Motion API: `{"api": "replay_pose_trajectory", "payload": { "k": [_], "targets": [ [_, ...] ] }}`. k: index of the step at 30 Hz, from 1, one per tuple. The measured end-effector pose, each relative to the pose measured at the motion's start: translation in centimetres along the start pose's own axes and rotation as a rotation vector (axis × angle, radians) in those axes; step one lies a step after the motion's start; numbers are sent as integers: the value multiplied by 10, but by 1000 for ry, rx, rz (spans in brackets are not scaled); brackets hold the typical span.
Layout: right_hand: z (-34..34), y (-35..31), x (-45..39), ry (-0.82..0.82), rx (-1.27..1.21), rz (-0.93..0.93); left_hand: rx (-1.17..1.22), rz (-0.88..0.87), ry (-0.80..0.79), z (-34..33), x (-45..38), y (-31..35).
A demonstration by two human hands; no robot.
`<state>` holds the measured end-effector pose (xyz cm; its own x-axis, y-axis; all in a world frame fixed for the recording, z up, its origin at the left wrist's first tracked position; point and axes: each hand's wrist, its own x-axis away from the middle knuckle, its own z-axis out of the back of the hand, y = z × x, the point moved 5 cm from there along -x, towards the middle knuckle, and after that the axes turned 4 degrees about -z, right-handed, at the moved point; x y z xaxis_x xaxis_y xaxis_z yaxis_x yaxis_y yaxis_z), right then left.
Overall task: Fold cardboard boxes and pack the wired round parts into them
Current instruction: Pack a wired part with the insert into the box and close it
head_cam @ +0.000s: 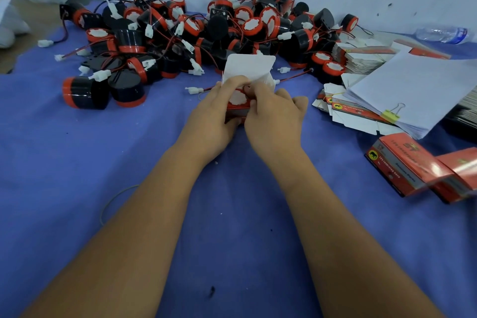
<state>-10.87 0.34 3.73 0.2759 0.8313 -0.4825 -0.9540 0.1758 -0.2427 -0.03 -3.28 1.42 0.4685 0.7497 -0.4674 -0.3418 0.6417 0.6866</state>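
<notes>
Both hands, left (214, 113) and right (273, 116), grip open box (247, 70) with round part (238, 98) seated inside. Thin card, likely crushes; hold corners.

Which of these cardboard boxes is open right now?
The box gripped by both hands, left and right: its white lid flap stands up. The finished orange boxes at right are closed.

Left wide open across the lower frame: bare blue cloth (77, 162). Blocked along the upper centre by a tangled heap of wired round parts (180, 36); crowded at right by flat boxes (361, 113), clipped papers (418, 88) and folded boxes (402, 168).
</notes>
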Motion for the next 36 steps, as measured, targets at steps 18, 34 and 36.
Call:
{"api": "replay_pose_trajectory", "payload": {
  "k": [18, 34, 36],
  "targets": [
    [24, -2, 2, 311, 41, 7, -379, 127, 20, 1, -3, -8],
    [-2, 19, 2, -183, -1598, -699, -318, 81, 37, 0, -4, -5],
    [-2, 21, 3, -106, -1572, -711, -300, 78, 40, 1, -4, -3]
  ]
}}
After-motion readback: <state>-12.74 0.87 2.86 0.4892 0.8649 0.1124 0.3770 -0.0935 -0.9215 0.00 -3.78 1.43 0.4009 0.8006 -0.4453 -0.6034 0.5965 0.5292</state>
